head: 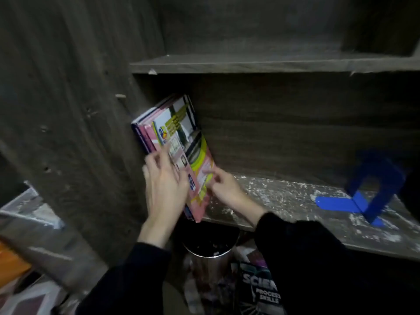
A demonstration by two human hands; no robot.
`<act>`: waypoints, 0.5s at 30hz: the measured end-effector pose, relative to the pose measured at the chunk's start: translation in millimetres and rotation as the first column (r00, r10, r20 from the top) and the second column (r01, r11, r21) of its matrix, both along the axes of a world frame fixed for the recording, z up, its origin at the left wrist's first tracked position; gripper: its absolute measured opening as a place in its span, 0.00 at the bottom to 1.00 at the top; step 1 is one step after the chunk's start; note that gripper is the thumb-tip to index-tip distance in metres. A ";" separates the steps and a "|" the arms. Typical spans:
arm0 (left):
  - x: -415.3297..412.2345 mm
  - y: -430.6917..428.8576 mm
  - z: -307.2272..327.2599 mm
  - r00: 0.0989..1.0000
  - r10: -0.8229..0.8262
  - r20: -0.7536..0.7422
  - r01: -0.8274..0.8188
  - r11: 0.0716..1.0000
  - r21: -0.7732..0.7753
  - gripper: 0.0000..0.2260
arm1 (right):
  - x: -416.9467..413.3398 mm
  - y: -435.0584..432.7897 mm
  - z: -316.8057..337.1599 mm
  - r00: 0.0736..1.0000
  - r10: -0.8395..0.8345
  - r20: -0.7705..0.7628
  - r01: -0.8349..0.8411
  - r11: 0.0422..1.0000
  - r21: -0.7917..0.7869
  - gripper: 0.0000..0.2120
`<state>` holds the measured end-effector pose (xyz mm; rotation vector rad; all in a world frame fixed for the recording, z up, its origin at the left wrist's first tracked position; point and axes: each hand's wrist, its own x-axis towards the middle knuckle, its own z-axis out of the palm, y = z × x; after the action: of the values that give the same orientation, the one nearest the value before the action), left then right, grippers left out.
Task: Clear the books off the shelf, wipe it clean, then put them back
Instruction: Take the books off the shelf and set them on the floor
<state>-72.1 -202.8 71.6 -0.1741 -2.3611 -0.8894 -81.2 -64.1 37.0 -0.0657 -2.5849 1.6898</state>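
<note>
Steadying tilted books at left end of gritty shelf.
Pressing with left hand spread flat on the covers, pinching front book's lower edge with right hand. Leaning on the side wall, bottom corner at the shelf lip. Could fan out or slide off toward metal bin and Science book below if pinch loosens. No help from blue bookend, well apart.

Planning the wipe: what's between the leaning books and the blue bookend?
Head view: the right hand beside the books, then bare white-flecked shelf up to the bookend.
</note>
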 end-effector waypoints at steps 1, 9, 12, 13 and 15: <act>-2.3 -5.5 16.2 0.998 0.055 -0.018 -0.055 0.998 -0.023 0.31 | -6.9 -10.5 19.4 0.999 0.015 -0.031 -0.015 1.000 -0.008 0.24; -18.9 -18.5 56.1 0.981 0.139 0.136 -0.118 0.981 -0.153 0.32 | -22.6 -53.4 69.4 0.986 0.165 -0.018 -0.164 0.985 0.054 0.33; -18.3 -19.2 50.9 0.982 0.154 0.106 -0.134 0.974 -0.181 0.32 | -23.4 -55.8 68.9 0.988 0.155 0.004 -0.155 0.987 0.052 0.32; -19.7 -19.7 51.4 0.984 0.160 0.084 -0.143 0.973 -0.182 0.30 | -23.4 -55.5 69.1 0.988 0.153 0.006 -0.153 0.987 0.053 0.33; -22.2 -20.8 54.7 0.985 0.163 0.052 -0.151 0.973 -0.177 0.27 | -23.9 -54.2 69.0 0.988 0.154 0.009 -0.154 0.986 0.060 0.34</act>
<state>-94.2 -223.6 126.3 -0.0256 -2.4741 -0.6246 -105.1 -118.3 106.0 0.1369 -2.7060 1.6572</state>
